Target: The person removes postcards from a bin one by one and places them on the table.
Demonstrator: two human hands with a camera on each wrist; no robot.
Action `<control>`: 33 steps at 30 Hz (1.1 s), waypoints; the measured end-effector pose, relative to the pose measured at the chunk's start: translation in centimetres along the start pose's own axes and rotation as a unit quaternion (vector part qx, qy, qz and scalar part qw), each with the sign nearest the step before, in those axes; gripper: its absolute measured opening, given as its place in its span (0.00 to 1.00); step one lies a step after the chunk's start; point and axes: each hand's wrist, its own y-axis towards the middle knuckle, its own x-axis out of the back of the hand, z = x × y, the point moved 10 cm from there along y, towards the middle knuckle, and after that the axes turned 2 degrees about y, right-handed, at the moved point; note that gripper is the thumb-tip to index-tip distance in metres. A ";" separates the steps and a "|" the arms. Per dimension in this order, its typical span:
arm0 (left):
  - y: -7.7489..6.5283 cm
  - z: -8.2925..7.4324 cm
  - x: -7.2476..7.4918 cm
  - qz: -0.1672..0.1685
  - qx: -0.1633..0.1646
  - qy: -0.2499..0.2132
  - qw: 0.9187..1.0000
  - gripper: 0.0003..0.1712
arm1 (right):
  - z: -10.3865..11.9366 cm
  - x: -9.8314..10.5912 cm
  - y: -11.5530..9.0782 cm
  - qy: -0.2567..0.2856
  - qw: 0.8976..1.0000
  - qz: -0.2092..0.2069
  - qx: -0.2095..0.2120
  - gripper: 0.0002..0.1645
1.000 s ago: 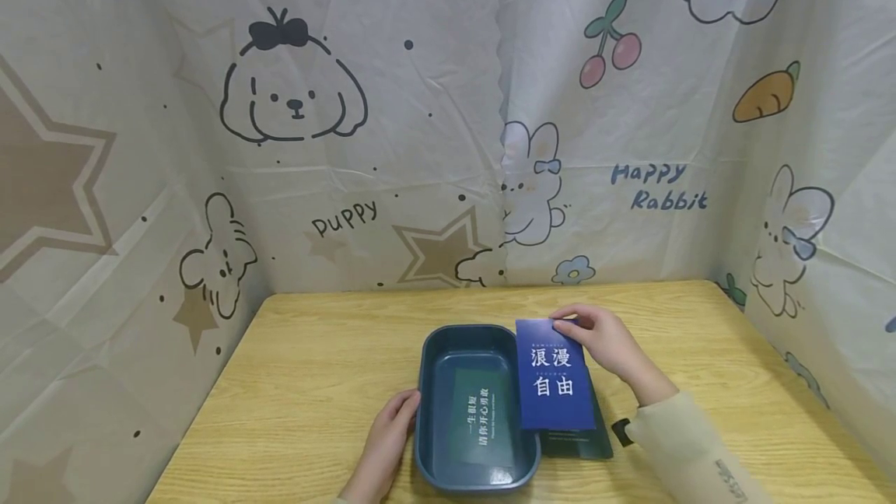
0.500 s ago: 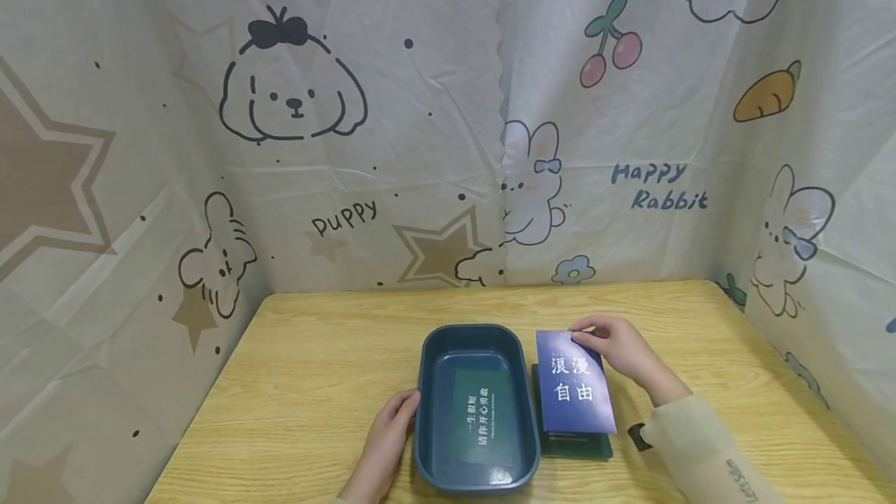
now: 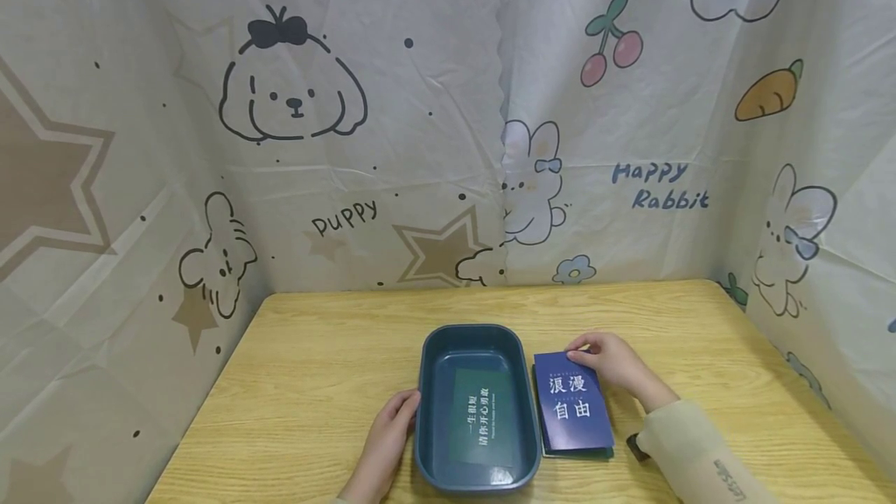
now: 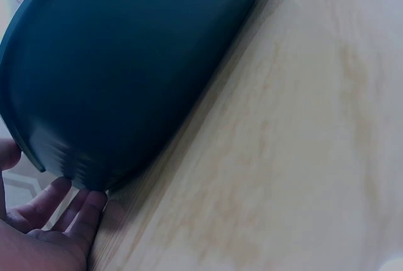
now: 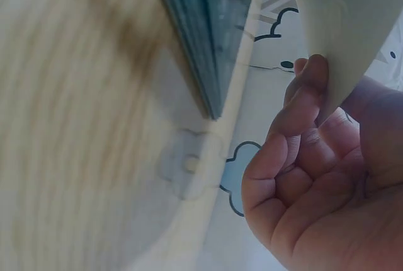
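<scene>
A deep dark teal tray (image 3: 428, 341) stands on the wooden table, with a green card (image 3: 476, 418) bearing white writing lying inside it. My left hand (image 3: 392, 430) rests against the tray's left side; in the left wrist view its fingertips (image 4: 96, 200) touch the outer wall, below the rim. By its top right corner, my right hand (image 3: 612, 364) pinches a blue card (image 3: 575, 430) with white characters between thumb and fingers. The blue card's pale underside (image 5: 346, 19) shows in the right wrist view, raised above a stack of dark green cards (image 3: 593, 454) right of the tray.
The light wooden table (image 3: 322, 379) reaches back to a cream curtain (image 3: 392, 138) printed with cartoon animals, which also closes off both sides. A black object (image 3: 637, 447) shows at my right sleeve.
My right hand has moved the blue card right, away from the tray's rim, then lowered it toward me over the green stack. The left hand and the tray have stayed put.
</scene>
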 end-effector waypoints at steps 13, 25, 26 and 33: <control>-0.1 0.0 0.0 -0.006 -0.001 0.001 1.000 0.33 | -1.0 -1.0 -0.1 -0.008 1.000 0.007 -0.010 0.09; 0.1 0.0 0.0 -0.006 0.001 0.004 1.000 0.33 | -0.1 -1.4 0.0 -0.053 0.999 0.006 -0.002 0.06; 0.1 0.0 0.0 -0.007 0.001 0.005 1.000 0.33 | 0.0 -1.4 -0.1 -0.056 0.998 0.006 -0.001 0.06; 0.0 0.0 0.1 -0.011 0.001 0.004 1.000 0.34 | 0.4 -1.5 0.0 -0.080 0.997 -0.002 0.010 0.05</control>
